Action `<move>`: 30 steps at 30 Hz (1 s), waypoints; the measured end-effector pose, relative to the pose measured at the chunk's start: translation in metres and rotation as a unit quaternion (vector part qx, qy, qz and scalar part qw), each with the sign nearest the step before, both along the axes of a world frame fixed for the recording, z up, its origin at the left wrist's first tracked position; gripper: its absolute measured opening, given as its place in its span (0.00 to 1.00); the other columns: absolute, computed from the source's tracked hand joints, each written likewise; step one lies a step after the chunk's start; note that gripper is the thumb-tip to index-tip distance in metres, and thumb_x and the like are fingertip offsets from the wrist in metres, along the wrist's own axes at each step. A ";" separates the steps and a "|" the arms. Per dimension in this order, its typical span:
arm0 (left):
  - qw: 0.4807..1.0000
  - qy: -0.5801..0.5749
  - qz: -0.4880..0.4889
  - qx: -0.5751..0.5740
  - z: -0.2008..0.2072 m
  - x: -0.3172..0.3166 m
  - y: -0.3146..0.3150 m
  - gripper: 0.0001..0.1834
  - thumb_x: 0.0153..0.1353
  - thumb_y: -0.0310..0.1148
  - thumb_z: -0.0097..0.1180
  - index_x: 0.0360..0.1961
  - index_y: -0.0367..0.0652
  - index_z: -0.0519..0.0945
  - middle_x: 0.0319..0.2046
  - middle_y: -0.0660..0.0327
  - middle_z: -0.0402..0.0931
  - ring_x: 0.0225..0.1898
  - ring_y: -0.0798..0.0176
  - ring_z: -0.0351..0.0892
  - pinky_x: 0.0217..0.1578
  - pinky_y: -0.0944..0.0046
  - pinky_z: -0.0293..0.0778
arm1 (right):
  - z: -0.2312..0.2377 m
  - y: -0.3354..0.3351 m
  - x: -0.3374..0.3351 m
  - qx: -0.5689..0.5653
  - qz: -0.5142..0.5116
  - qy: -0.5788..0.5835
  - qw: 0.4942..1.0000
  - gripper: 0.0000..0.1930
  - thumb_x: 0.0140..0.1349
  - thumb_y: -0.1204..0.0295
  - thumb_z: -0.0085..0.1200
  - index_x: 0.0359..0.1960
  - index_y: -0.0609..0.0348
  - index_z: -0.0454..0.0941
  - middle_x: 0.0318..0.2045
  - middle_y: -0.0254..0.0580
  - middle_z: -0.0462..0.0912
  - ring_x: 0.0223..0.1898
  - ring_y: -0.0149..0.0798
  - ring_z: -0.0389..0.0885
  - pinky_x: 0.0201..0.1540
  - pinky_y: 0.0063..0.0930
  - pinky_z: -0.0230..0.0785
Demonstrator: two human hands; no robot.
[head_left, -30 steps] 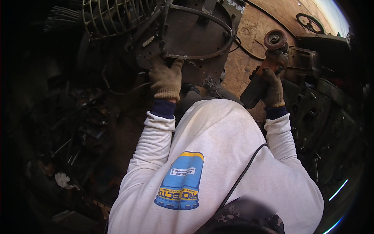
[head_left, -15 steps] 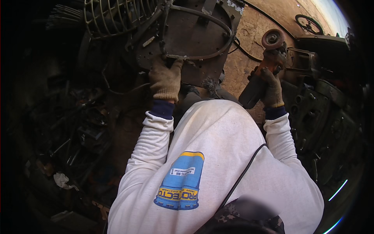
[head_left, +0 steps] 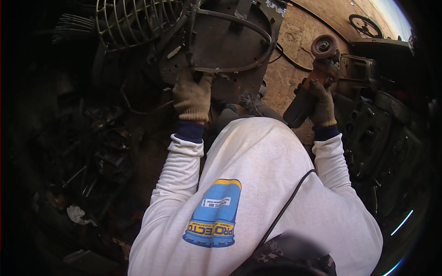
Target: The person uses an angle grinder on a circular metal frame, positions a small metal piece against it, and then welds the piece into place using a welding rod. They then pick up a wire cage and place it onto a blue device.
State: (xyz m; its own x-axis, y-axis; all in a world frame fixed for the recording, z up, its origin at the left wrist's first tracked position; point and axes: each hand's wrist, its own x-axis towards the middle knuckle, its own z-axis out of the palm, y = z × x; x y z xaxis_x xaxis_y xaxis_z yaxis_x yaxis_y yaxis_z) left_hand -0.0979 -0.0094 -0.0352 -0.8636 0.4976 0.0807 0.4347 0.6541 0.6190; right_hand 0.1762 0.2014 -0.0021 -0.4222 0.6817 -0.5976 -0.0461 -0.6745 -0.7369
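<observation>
My gloved left hand (head_left: 192,95) grips the near edge of a curved metal frame (head_left: 230,70), its thumb pointing up beside the rim. The frame rests on a dark metal plate (head_left: 235,85) with small holes in it. At the right, my gloved right hand (head_left: 322,102) is wrapped round an orange and dark angle grinder (head_left: 318,76). The grinder is held upright, apart from the frame, and its round disc (head_left: 324,46) is at the top. Part of the grinder's body is hidden behind my fingers.
A round wire guard (head_left: 138,23) stands at the far left, with a bundle of thin rods (head_left: 73,28) beside it. A cable (head_left: 294,64) crosses the brown ground. Dark machine parts (head_left: 377,133) stand at the right; jumbled metal scrap (head_left: 108,156) lies at the left.
My left hand and the metal frame have shifted very slightly left. My right hand keeps the grinder in nearly the same place, and the disc's rim looks a little different.
</observation>
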 end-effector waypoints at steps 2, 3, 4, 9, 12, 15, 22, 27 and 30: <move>0.997 -0.040 0.013 0.058 0.005 0.002 0.001 0.20 0.52 0.38 0.73 0.42 0.38 0.81 0.38 0.46 0.84 0.39 0.39 0.85 0.41 0.49 0.80 | 0.001 0.000 -0.001 0.005 -0.001 -0.006 1.000 0.21 0.61 0.66 0.65 0.53 0.61 0.74 0.40 0.46 0.82 0.40 0.47 0.85 0.46 0.44 0.82; 0.994 -0.059 0.020 0.087 0.007 0.003 0.001 0.19 0.52 0.37 0.73 0.41 0.38 0.82 0.37 0.46 0.84 0.38 0.40 0.85 0.40 0.50 0.80 | 0.001 0.000 -0.002 0.007 0.000 -0.010 1.000 0.22 0.61 0.66 0.65 0.53 0.61 0.74 0.40 0.46 0.82 0.40 0.47 0.85 0.46 0.44 0.82; 0.994 -0.063 0.020 0.088 0.007 0.003 0.001 0.18 0.53 0.37 0.72 0.41 0.38 0.82 0.37 0.47 0.84 0.38 0.41 0.85 0.40 0.50 0.80 | 0.002 0.000 -0.002 0.005 0.001 -0.011 1.000 0.22 0.60 0.66 0.65 0.53 0.61 0.74 0.40 0.46 0.82 0.40 0.47 0.85 0.46 0.44 0.82; 0.992 -0.097 0.034 0.079 0.013 0.005 0.001 0.16 0.55 0.36 0.71 0.39 0.38 0.83 0.34 0.49 0.85 0.36 0.45 0.86 0.39 0.53 0.80 | 0.003 0.002 -0.003 -0.002 0.005 -0.015 1.000 0.23 0.59 0.65 0.66 0.53 0.61 0.74 0.40 0.46 0.82 0.40 0.48 0.85 0.46 0.45 0.82; 0.990 -0.100 0.043 0.086 0.016 0.007 0.002 0.15 0.56 0.36 0.70 0.39 0.38 0.83 0.33 0.50 0.86 0.35 0.47 0.87 0.38 0.54 0.80 | 0.002 0.002 -0.005 0.004 0.007 -0.008 1.000 0.23 0.59 0.66 0.66 0.53 0.61 0.73 0.41 0.47 0.82 0.40 0.48 0.85 0.46 0.45 0.82; 0.991 -0.107 0.050 0.068 0.021 0.008 0.003 0.14 0.57 0.36 0.70 0.38 0.37 0.83 0.33 0.51 0.86 0.34 0.49 0.87 0.38 0.55 0.80 | 0.000 0.003 -0.006 0.003 0.009 -0.004 1.000 0.23 0.60 0.67 0.65 0.54 0.60 0.73 0.41 0.47 0.82 0.41 0.48 0.85 0.46 0.45 0.82; 0.986 -0.116 0.060 0.106 0.010 0.008 0.001 0.15 0.57 0.37 0.70 0.38 0.37 0.82 0.32 0.51 0.86 0.34 0.49 0.87 0.38 0.55 0.80 | -0.002 0.006 -0.006 -0.006 0.007 -0.007 1.000 0.22 0.60 0.67 0.65 0.53 0.60 0.73 0.40 0.47 0.82 0.40 0.48 0.85 0.46 0.45 0.82; 0.983 -0.138 0.060 0.103 0.008 0.006 0.001 0.16 0.56 0.36 0.71 0.38 0.36 0.82 0.33 0.50 0.86 0.35 0.48 0.87 0.39 0.55 0.80 | -0.001 0.004 -0.007 -0.005 0.007 -0.009 1.000 0.21 0.60 0.67 0.65 0.53 0.61 0.73 0.40 0.47 0.82 0.40 0.48 0.85 0.46 0.45 0.82; 0.986 -0.122 0.056 0.102 0.006 0.005 0.000 0.16 0.56 0.36 0.71 0.39 0.36 0.83 0.33 0.50 0.86 0.36 0.48 0.87 0.40 0.55 0.80 | 0.002 0.003 -0.009 0.003 0.008 -0.008 1.000 0.21 0.60 0.67 0.65 0.53 0.61 0.74 0.40 0.47 0.82 0.40 0.47 0.85 0.46 0.45 0.82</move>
State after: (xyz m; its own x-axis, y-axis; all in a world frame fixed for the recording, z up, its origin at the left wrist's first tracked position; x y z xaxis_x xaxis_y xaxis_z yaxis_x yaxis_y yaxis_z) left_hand -0.0932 -0.0090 -0.0296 -0.9188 0.3920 -0.0468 0.1889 0.5406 0.8198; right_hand 0.1669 0.2040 0.0001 -0.4240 0.6777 -0.6007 -0.0234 -0.6713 -0.7408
